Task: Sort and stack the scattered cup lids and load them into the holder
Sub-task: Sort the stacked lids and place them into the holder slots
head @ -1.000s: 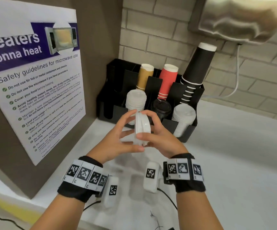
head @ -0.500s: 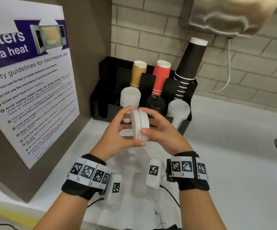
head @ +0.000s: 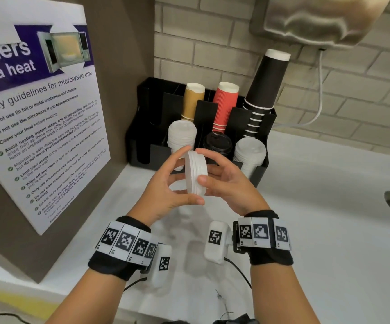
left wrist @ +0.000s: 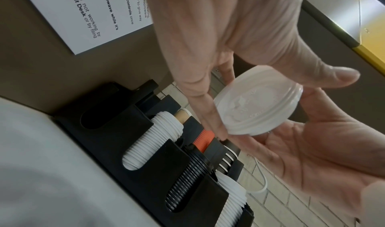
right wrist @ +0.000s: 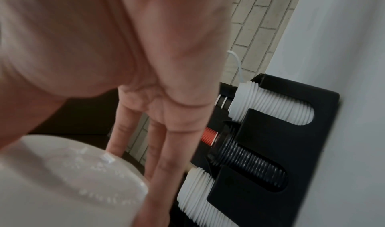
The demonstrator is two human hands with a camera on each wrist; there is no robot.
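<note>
Both the left hand (head: 166, 188) and right hand (head: 226, 183) grip white lids (head: 195, 174) before the holder (head: 263, 170).

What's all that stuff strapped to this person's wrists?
The hands are bare. Each wrist wears a black fabric band, left wristband and right wristband, wrapped by a row of white tiles printed with black square codes. A small rounded white box, also carrying a code, hangs at the inner side of each wrist, and a thin black cable trails from it.
</note>
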